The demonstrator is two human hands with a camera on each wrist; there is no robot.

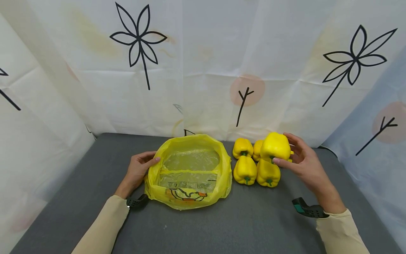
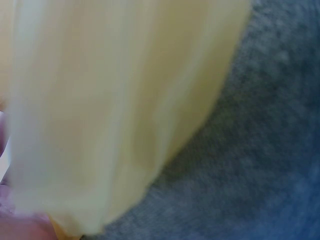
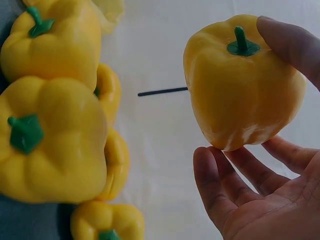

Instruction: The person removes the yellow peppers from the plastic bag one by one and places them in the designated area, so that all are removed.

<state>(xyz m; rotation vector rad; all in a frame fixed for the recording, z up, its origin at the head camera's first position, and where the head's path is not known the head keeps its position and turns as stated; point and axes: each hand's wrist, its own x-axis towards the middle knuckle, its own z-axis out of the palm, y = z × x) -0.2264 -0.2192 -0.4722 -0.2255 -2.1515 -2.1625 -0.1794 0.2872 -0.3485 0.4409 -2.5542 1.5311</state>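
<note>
A yellow bell pepper (image 1: 275,145) with a green stem is held in my right hand (image 1: 306,162), raised over the other peppers. In the right wrist view, the thumb presses near the stem of this pepper (image 3: 245,90) and the fingertips support its base. My left hand (image 1: 139,169) pinches the left rim of a yellow plastic bag (image 1: 152,180). The bag stands with its mouth spread wide, its lining see-through and a printed picture on the front. In the left wrist view, the bag's side (image 2: 115,110) fills much of the frame and hides most of the hand.
Several more yellow bell peppers (image 1: 245,170) stand close together just right of the bag, some partly hidden behind the held one. Everything rests on a dark grey table (image 1: 196,229). A white cloth with drawn flowers (image 1: 203,53) hangs behind the table's far edge.
</note>
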